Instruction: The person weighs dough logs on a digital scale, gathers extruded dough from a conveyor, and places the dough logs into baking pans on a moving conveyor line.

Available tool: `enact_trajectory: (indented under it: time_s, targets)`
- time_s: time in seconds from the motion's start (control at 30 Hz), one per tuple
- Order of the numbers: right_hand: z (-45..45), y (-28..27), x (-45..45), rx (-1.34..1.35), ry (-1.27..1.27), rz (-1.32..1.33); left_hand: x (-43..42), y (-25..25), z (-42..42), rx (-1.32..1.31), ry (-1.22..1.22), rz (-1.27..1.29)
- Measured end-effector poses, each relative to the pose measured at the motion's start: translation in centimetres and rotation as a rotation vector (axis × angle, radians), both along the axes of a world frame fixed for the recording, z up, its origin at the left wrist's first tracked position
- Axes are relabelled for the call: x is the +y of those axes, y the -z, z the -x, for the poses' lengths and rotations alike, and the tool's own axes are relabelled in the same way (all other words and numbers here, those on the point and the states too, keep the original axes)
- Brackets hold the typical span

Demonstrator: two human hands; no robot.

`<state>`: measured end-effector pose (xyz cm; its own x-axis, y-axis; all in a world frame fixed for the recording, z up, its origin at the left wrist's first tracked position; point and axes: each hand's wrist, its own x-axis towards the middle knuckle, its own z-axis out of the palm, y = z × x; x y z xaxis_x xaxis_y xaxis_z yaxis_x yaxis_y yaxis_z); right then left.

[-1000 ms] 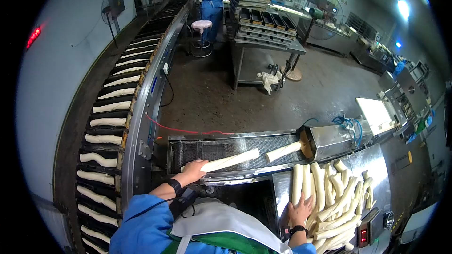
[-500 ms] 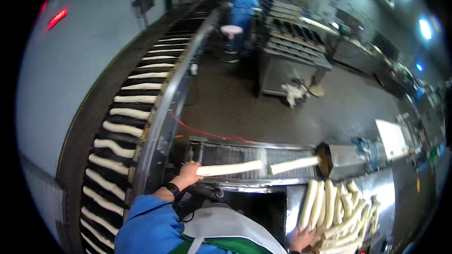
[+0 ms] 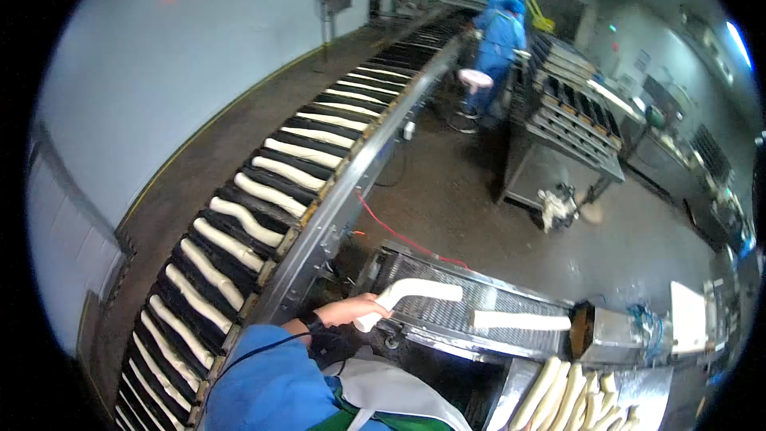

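My left hand (image 3: 361, 308) is closed around one end of a long pale dough strip (image 3: 423, 288). The strip bends over the left part of a short mesh conveyor (image 3: 465, 333); its near end droops past my fingers. Farther right on the same mesh lies a second dough strip (image 3: 523, 321), straight and untouched, close to the outlet of a metal machine (image 3: 618, 335). Several more dough strips (image 3: 550, 399) are heaped on a steel table at the bottom right. My right hand does not show.
Left of me runs a long conveyor whose dark trays (image 3: 299, 215) mostly hold single dough strips, behind a metal rail (image 3: 319, 227). Beyond, a person in blue (image 3: 499, 40) stands near a pink-topped stool (image 3: 475, 78). A cart with stacked trays (image 3: 570, 116) is to the right.
My left hand has lifted the end of the dough strip, which now bends. My right hand, earlier on the heap, has left the view. The camera has turned left.
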<state>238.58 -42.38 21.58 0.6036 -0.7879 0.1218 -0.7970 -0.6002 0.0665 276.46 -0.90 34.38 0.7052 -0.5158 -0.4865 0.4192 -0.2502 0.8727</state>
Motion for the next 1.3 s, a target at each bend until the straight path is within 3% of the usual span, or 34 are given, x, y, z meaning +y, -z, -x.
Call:
enact_trajectory:
  time_s: [0.03, 0.1, 0.13, 0.17, 0.2, 0.37, 0.4, 0.47, 0.53, 0.6, 0.67, 0.73, 0.8, 0.87, 0.93, 1.0, 1.07, 1.13, 1.2, 1.23, 1.3]
  targets:
    - [0.0, 0.3, -0.3, 0.061, 0.032, -0.042, -0.2, -0.2, -0.1, 0.049, 0.024, 0.009]
    - [-2.7, -5.3, 1.3, 0.187, 0.102, -0.175, -1.3, -0.3, -0.8, 0.156, 0.059, -0.061]
    - [-4.0, -5.2, 1.8, -0.118, 0.02, -0.137, -1.8, -0.7, -1.0, 0.134, 0.133, -0.017]
    - [-5.4, -5.7, 2.2, -0.178, 0.115, -0.226, -2.9, -1.2, -1.1, 0.079, 0.211, -0.045]
    - [-6.5, -5.9, 2.2, -0.343, -0.04, -0.326, -4.2, -2.5, -0.8, 0.026, 0.283, -0.073]
    - [-16.8, -13.0, 6.8, -0.475, -0.673, -0.646, -12.7, -8.0, 1.2, 0.025, 0.827, 0.167]
    - [-18.2, -15.4, 8.4, -0.5, -0.713, -0.654, -14.2, -9.0, 1.9, 0.013, 0.883, 0.216]
    - [-20.1, -16.0, 9.2, -0.647, -0.782, -0.644, -16.5, -10.0, 2.6, 0.265, 0.823, 0.431]
    - [-20.2, -15.6, 8.4, -0.643, -0.639, -1.116, -18.1, -10.2, 2.3, 0.471, 0.738, 0.595]
    - [-19.0, -14.9, 7.7, -0.756, -0.4, -1.256, -19.1, -10.4, 2.0, 0.48, 0.612, 0.669]
    - [-16.7, -15.8, 5.7, -0.757, -0.239, -1.512, -19.8, -9.5, 1.4, 0.724, 0.535, 0.762]
    - [-14.2, -16.1, 3.7, -0.986, -0.03, -1.705, -20.1, -7.2, -0.4, 0.758, 0.668, 0.775]
    - [-12.3, -18.2, 2.0, -1.085, 0.11, -1.591, -19.8, -5.4, -1.7, 0.257, 0.554, 0.385]
    - [-10.1, -18.1, -1.4, -1.231, 0.093, -1.52, -19.0, -0.3, -3.7, -0.224, 0.501, 0.125]
    - [-9.1, -19.8, -4.0, -1.217, 0.241, -1.182, -17.2, 3.9, -6.0, -0.799, 0.518, -0.231]
    - [-6.0, -19.6, -7.2, -1.528, 0.276, -1.041, -14.9, 7.6, -7.1, -1.14, 0.417, -0.644]
    - [-2.8, -21.4, -10.2, -1.455, 0.106, -0.887, -12.6, 8.3, -8.1, -1.017, 0.5, -0.678]
    - [-0.1, -22.3, -11.2, -1.5, 0.312, -0.61, -12.1, 8.6, -7.6, -0.888, 0.589, -0.713]
    - [4.3, -20.0, -15.1, -1.338, 0.225, -0.646, -12.0, 8.2, -6.4, -0.927, 0.493, -0.749]
    - [6.5, -15.4, -17.9, -1.426, 0.151, -0.453, -12.1, 8.6, -5.8, -1.0, 0.45, -0.695]
    - [6.9, -13.7, -16.2, -0.763, 0.453, -0.165, -12.7, 8.5, -5.3, -1.009, 0.442, -0.667]
